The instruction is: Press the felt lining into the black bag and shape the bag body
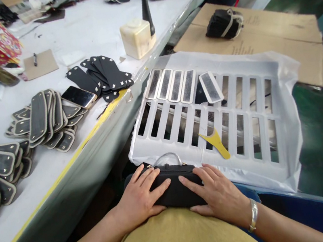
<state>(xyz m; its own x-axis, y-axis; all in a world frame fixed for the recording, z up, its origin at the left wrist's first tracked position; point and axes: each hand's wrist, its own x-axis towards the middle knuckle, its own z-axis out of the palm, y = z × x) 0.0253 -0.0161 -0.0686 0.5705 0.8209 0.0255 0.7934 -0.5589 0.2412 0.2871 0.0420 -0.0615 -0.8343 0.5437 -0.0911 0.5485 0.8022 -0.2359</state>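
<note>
A black zippered case (175, 190) lies against my yellow shirt at the bottom centre, with zipper pulls and a thin pale cord along its far edge. My left hand (144, 193) holds its left end, fingers over the top and thumb on the near side. At the other end my right hand (214, 190), with a bracelet on the wrist, grips it the same way. Just beyond the case is a white slotted tray (171, 146). A yellow fork-ended piece (219, 144) rests on the tray, to the right of the case.
Several pale-edged dark strips (177, 85) sit in the tray's far row. On the white table (83, 35) at left are piled strips (46, 118), black straps (107, 72), a phone (78, 96) and a glue pot (136, 39). Cardboard (276, 33) bears a tied black bundle (222, 24). Another person stands behind.
</note>
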